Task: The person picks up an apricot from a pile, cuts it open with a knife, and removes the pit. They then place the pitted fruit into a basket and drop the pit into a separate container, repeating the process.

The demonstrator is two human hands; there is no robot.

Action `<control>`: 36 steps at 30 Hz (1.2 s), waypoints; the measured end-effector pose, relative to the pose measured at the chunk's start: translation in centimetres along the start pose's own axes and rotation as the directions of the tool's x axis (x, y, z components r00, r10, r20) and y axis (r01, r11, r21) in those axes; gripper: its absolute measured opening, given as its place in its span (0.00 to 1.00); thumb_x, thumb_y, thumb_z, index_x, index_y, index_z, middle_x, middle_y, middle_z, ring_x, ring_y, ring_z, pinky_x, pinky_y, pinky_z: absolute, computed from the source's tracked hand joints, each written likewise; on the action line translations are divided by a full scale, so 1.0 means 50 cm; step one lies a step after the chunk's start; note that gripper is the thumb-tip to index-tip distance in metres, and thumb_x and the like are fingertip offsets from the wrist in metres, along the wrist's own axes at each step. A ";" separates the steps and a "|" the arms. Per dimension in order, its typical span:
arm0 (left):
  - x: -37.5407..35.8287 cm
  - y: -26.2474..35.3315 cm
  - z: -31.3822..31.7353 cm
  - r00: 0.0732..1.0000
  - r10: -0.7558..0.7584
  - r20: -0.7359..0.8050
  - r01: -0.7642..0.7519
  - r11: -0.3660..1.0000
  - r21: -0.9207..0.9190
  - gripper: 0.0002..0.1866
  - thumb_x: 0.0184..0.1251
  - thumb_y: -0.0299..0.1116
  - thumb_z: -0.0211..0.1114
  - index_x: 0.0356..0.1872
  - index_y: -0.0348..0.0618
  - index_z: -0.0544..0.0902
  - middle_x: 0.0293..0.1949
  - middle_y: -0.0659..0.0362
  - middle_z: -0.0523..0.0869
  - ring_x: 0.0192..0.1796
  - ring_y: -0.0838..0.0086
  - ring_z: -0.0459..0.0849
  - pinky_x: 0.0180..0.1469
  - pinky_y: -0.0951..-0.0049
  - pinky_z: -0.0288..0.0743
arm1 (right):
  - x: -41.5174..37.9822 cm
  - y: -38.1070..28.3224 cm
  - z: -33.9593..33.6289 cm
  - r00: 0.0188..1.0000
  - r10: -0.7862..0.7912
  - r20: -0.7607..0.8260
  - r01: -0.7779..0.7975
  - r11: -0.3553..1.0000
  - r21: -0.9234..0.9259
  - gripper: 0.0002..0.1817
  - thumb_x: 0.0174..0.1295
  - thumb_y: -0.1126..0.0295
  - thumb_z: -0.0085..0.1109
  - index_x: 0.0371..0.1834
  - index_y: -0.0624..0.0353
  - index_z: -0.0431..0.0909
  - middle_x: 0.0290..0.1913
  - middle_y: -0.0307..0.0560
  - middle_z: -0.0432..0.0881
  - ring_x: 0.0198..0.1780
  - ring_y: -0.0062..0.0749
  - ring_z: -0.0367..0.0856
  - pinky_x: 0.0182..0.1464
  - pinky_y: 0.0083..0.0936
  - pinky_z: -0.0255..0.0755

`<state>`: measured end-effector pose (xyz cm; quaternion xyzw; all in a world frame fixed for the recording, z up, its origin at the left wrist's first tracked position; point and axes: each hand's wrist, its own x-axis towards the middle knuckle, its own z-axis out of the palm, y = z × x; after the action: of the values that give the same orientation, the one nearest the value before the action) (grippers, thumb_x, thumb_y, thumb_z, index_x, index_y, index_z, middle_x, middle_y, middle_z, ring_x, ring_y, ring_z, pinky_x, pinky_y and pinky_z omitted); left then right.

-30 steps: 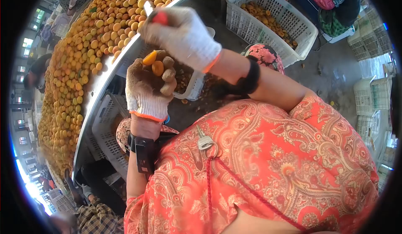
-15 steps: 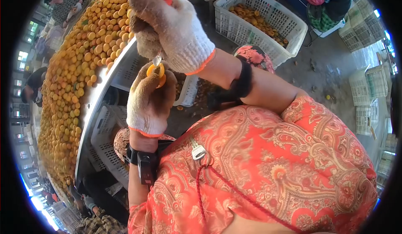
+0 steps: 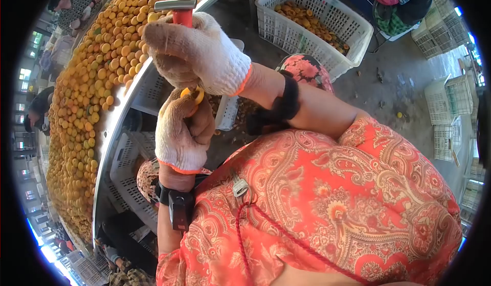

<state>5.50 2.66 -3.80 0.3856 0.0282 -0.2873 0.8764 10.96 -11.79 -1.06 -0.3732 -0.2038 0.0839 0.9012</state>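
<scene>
My left hand (image 3: pixel 184 125), in a soiled white knit glove, is closed round an apricot (image 3: pixel 198 95) whose orange flesh shows between the fingers. Directly above it, my gloved right hand (image 3: pixel 192 50) is wrapped round a red-handled tool with a metal crosspiece (image 3: pixel 175 4) sticking out past the thumb. The two gloves touch or nearly touch at the fruit. Any lower tip of the tool is hidden behind my right fingers. A big heap of whole apricots (image 3: pixel 76 127) covers the table to the left.
The metal table edge (image 3: pixel 115 127) curves beside my hands. A white crate (image 3: pixel 312 22) holding opened apricots stands at upper right. Another crate (image 3: pixel 133 168) sits below the table edge. Stacked crates (image 3: pixel 450 102) line the right. Other people sit across the table.
My right hand has tilted and shifted slightly left and down, bringing the tool's crosspiece into view. The tool's metal tip, seen at the apricot before, is now hidden.
</scene>
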 end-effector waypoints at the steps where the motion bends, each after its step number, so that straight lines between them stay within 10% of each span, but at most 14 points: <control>1: 0.000 -0.001 -0.001 1.000 -0.008 0.005 0.008 1.000 -0.012 0.07 0.66 0.27 0.61 0.43 0.41 0.75 0.23 0.67 0.66 0.18 0.83 0.57 0.19 0.81 0.50 | 0.000 0.003 -0.004 1.000 0.000 -0.002 0.000 1.000 0.001 0.19 0.64 0.54 0.70 0.28 0.56 0.76 0.18 0.34 0.71 0.15 0.14 0.65 0.16 0.16 0.55; 11: 0.011 -0.008 0.016 0.989 0.062 -0.132 -0.040 0.986 0.161 0.08 0.72 0.29 0.57 0.31 0.49 0.68 0.20 0.66 0.65 0.17 0.83 0.56 0.18 0.81 0.48 | -0.002 0.027 -0.033 0.984 0.145 -0.106 -0.106 0.946 0.308 0.21 0.67 0.53 0.66 0.25 0.55 0.72 0.16 0.34 0.69 0.12 0.18 0.64 0.13 0.19 0.54; 13: 0.016 0.001 -0.004 0.993 0.026 -0.118 -0.005 0.986 0.169 0.06 0.72 0.29 0.57 0.33 0.49 0.70 0.20 0.67 0.66 0.17 0.83 0.57 0.18 0.81 0.48 | -0.004 0.036 -0.027 0.953 0.109 -0.282 -0.073 0.988 0.134 0.19 0.67 0.55 0.67 0.27 0.55 0.74 0.18 0.35 0.72 0.12 0.19 0.67 0.13 0.19 0.57; 18: 0.010 0.015 0.000 0.995 -0.014 -0.099 0.030 0.987 0.156 0.06 0.71 0.29 0.58 0.46 0.47 0.79 0.25 0.69 0.71 0.17 0.85 0.61 0.17 0.82 0.52 | 0.003 -0.004 -0.033 0.995 -0.021 -0.099 0.002 0.982 -0.189 0.15 0.67 0.59 0.64 0.31 0.60 0.80 0.22 0.43 0.82 0.23 0.26 0.81 0.27 0.25 0.75; 19: 0.009 0.019 0.007 0.992 -0.006 -0.130 0.030 0.983 0.182 0.09 0.70 0.30 0.60 0.48 0.48 0.81 0.27 0.69 0.74 0.18 0.84 0.63 0.18 0.82 0.56 | 0.009 -0.002 -0.059 0.991 -0.132 -0.032 0.113 0.933 -0.342 0.18 0.70 0.55 0.59 0.30 0.60 0.80 0.22 0.42 0.81 0.21 0.25 0.79 0.25 0.23 0.72; 21: 0.010 0.000 -0.016 0.961 -0.131 -0.243 0.123 0.991 -0.048 0.06 0.69 0.33 0.63 0.45 0.50 0.82 0.27 0.69 0.77 0.21 0.82 0.68 0.22 0.81 0.61 | 0.005 -0.020 -0.040 0.971 0.119 -0.209 -0.140 0.986 -0.087 0.23 0.74 0.51 0.52 0.22 0.51 0.71 0.16 0.35 0.72 0.16 0.22 0.71 0.22 0.19 0.64; 23: -0.016 0.008 0.023 0.979 -0.078 -0.189 0.090 0.994 0.056 0.10 0.67 0.33 0.67 0.47 0.51 0.81 0.29 0.69 0.78 0.23 0.84 0.70 0.22 0.82 0.60 | 0.000 -0.013 -0.026 0.983 0.180 -0.041 -0.173 0.976 0.133 0.24 0.78 0.50 0.46 0.22 0.45 0.63 0.17 0.27 0.55 0.14 0.17 0.52 0.17 0.19 0.50; 29: -0.002 -0.020 0.015 0.957 0.223 -0.186 -0.165 0.945 0.283 0.14 0.57 0.20 0.63 0.46 0.40 0.83 0.31 0.64 0.81 0.27 0.82 0.76 0.25 0.79 0.66 | 0.012 0.001 -0.014 0.987 0.131 -0.094 -0.102 0.959 0.263 0.27 0.77 0.51 0.48 0.18 0.46 0.58 0.14 0.29 0.51 0.13 0.18 0.45 0.15 0.22 0.41; 35: 0.009 -0.020 0.002 0.844 0.535 -0.042 -0.379 0.651 0.658 0.13 0.60 0.22 0.65 0.48 0.35 0.83 0.36 0.56 0.87 0.39 0.77 0.83 0.43 0.75 0.77 | 0.028 0.028 -0.054 0.994 0.107 -0.028 -0.092 0.939 0.330 0.27 0.76 0.55 0.52 0.16 0.46 0.57 0.14 0.29 0.51 0.12 0.17 0.45 0.14 0.22 0.41; 36: 0.013 -0.016 -0.004 0.732 0.672 0.112 -0.439 0.339 0.832 0.15 0.59 0.24 0.68 0.48 0.36 0.83 0.36 0.48 0.88 0.38 0.66 0.88 0.43 0.71 0.78 | 0.027 0.023 -0.044 0.980 0.137 -0.147 -0.079 0.935 0.347 0.27 0.76 0.54 0.52 0.16 0.47 0.58 0.14 0.29 0.51 0.13 0.18 0.44 0.15 0.22 0.41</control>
<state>5.65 2.06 -4.67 0.7615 -0.1314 0.1045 0.6261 13.15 -11.97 -2.85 -0.2286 -0.0886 0.1354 0.9600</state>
